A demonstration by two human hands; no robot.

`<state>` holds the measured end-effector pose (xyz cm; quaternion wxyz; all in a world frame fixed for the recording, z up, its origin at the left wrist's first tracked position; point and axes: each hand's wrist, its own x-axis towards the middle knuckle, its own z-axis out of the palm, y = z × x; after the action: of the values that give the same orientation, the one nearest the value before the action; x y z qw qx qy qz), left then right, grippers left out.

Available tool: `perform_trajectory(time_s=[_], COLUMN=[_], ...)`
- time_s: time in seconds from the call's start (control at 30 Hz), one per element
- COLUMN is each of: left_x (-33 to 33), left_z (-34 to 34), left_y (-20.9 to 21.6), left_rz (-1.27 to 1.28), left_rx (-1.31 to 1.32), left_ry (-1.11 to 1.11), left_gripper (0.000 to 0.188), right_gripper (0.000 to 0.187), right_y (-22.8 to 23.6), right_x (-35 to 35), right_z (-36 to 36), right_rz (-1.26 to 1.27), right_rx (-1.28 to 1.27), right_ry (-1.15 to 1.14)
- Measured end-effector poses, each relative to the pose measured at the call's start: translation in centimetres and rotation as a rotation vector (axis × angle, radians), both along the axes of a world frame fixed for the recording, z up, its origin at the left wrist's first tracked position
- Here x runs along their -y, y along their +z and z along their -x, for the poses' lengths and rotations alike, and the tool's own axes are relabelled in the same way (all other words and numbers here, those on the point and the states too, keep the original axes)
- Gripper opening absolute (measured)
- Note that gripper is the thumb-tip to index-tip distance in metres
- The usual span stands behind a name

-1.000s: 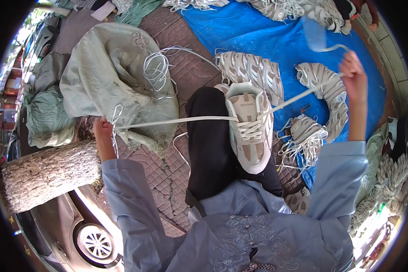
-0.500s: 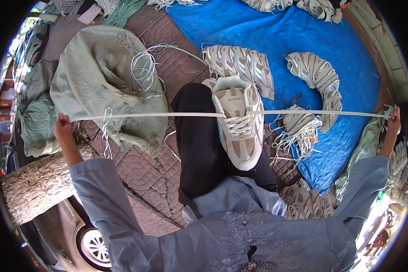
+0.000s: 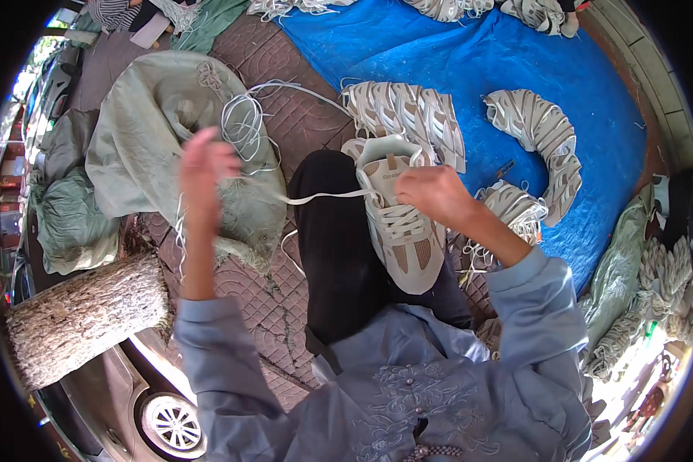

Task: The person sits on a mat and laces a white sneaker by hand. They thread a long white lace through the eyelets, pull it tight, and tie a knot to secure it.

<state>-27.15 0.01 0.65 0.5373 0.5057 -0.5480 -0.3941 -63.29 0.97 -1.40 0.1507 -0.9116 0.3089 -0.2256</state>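
Observation:
On my lap rests a beige and white sneaker [image 3: 396, 250], toe toward me, its lower eyelets laced crosswise. From its left side a flat cream shoelace [image 3: 327, 195] runs slack across my black trouser leg to my left hand [image 3: 206, 173]. That hand is raised over the sack and smeared by motion; the lace leads up to its fingers. My right hand [image 3: 433, 192] is closed, fingers bent together at the sneaker's right upper eyelets beside the tongue. What its fingertips pinch is hidden.
A pale sack [image 3: 142, 146] with a tangle of white laces [image 3: 242, 123] lies left. Rows of sneaker uppers [image 3: 408, 115] sit on a blue tarp [image 3: 470, 58], with a curved stack [image 3: 550, 138] to the right. A rough stone slab [image 3: 88, 319] is at lower left.
Both hands have come in from wide apart, where they held the lace stretched straight. The lace on the left now hangs slack, and my right hand has reached the sneaker.

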Motion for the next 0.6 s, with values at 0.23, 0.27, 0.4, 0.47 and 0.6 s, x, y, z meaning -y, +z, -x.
perform_trajectory(time_s=[0.23,0.27,0.4,0.47,0.6], left_x=[-3.0,-3.2,-4.3,-4.5,-4.7], left_z=[17.6,18.4,20.0,20.0,19.7], left_y=[-0.8,-1.0,-2.8,-3.6,-4.2], left_rz=[-0.096,0.080,0.245,0.322,0.331], left_rx=[0.334,0.389,0.709,0.919,0.987], left_ry=[-0.133,-0.119,-0.173,-0.234,-0.218], left_gripper=[0.008,0.007,0.008,0.016,0.010], right_gripper=[0.007,0.007,0.006,0.005,0.010], right_y=[-3.0,-3.1,-2.8,-2.5,-2.8], right_x=[-1.6,-1.8,-2.4,-2.4,-1.4], right_z=[3.0,3.0,1.9,1.4,1.2], right_rz=[0.066,0.075,0.142,0.165,0.157], right_rx=[0.026,-0.005,-0.122,-0.230,-0.196], right_ry=[-0.121,-0.149,-0.255,-0.213,-0.073])
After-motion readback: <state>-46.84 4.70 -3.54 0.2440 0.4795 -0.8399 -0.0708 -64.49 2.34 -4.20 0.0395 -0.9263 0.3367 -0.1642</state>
